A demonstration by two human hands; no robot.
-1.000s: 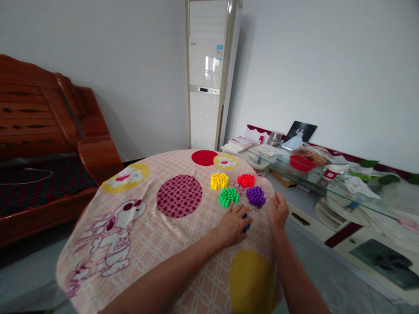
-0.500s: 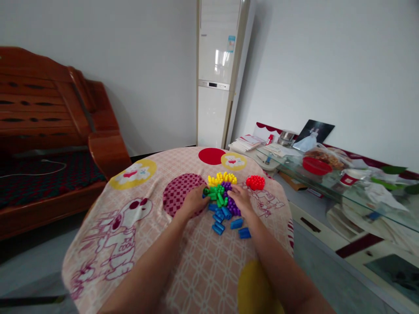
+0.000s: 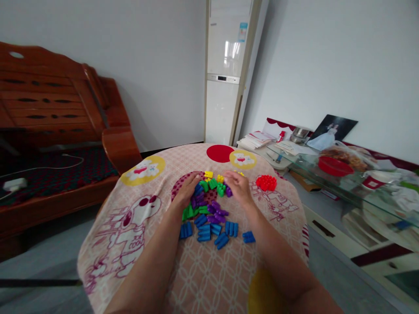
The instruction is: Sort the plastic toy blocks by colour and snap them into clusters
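My left hand (image 3: 189, 190) lies at the left side of a spread of small plastic pieces, fingers stretched out beside some blue and purple ones. Opposite it, my right hand (image 3: 238, 186) rests over the right side, fingers extended and slightly bent, touching yellow pieces (image 3: 220, 179) and a purple one. Green pieces (image 3: 212, 183) lie between the hands. Nearer to me are purple pieces (image 3: 217, 212), more green ones and several blue ribbed pieces (image 3: 204, 233). A tight cluster of red pieces (image 3: 266, 183) sits apart to the right. The fingers partly cover some pieces.
A patterned cloth (image 3: 209, 270) covers the round table. On the right stands a glass-topped cabinet (image 3: 304, 168) with papers, a photo, a red bowl (image 3: 335, 166) and a cup. A wooden bench (image 3: 49, 100) is at left, a tall white air conditioner (image 3: 222, 104) behind.
The heaped green, purple, yellow and blue pieces are now spread out and mixed between my hands. My hands have moved slightly apart. The red cluster stays together. The view has shifted a little left.
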